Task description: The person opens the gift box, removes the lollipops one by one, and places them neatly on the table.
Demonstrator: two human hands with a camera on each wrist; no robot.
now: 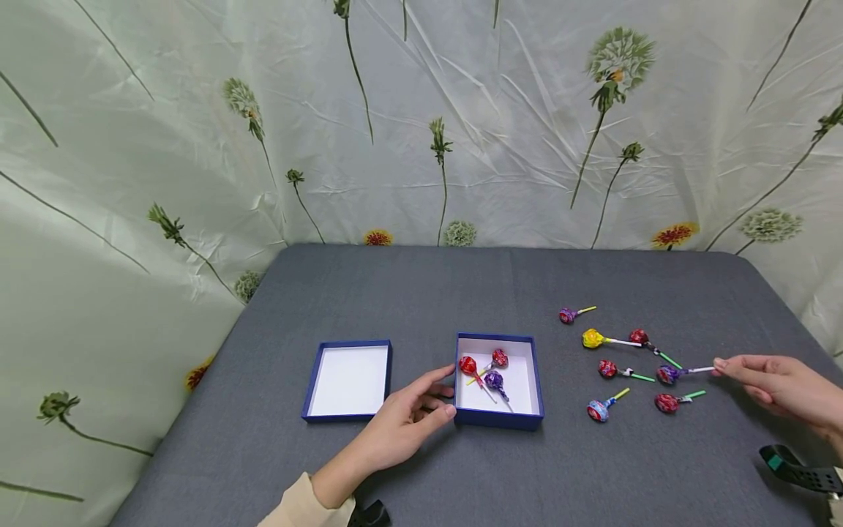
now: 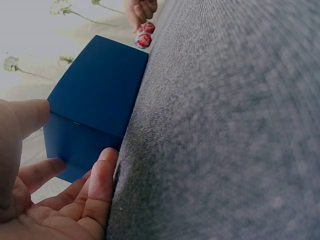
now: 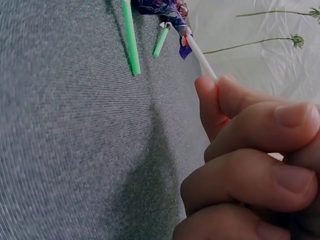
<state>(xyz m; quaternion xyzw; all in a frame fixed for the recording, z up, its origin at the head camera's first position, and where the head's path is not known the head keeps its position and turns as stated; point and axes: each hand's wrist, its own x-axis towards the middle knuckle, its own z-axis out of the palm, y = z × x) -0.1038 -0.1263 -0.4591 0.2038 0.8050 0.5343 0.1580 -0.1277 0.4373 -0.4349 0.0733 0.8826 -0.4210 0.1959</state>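
My right hand (image 1: 777, 384) pinches the white stick of a purple-wrapped lollipop (image 1: 668, 375) between thumb and forefinger; its other fingers are curled in the right wrist view. The purple wrapper (image 3: 186, 46) there overlaps other candies. At the left wall of a blue box (image 1: 500, 419) rests my left hand (image 1: 410, 421), index fingertip by the rim and thumb near the front corner. Inside the white-lined box lie a red lollipop (image 1: 468, 366), a dark red one (image 1: 500, 357) and a purple one (image 1: 494, 380). The left wrist view shows fingertips against the box's outer blue side (image 2: 97, 85).
Left of the box lies its blue-rimmed lid (image 1: 347, 380), white inside up. Several loose lollipops are scattered on the right, among them a yellow one (image 1: 593, 338) and a blue one (image 1: 598, 410). A grey cloth (image 1: 421, 293) covers the table, with a flowered curtain (image 1: 395, 146) behind.
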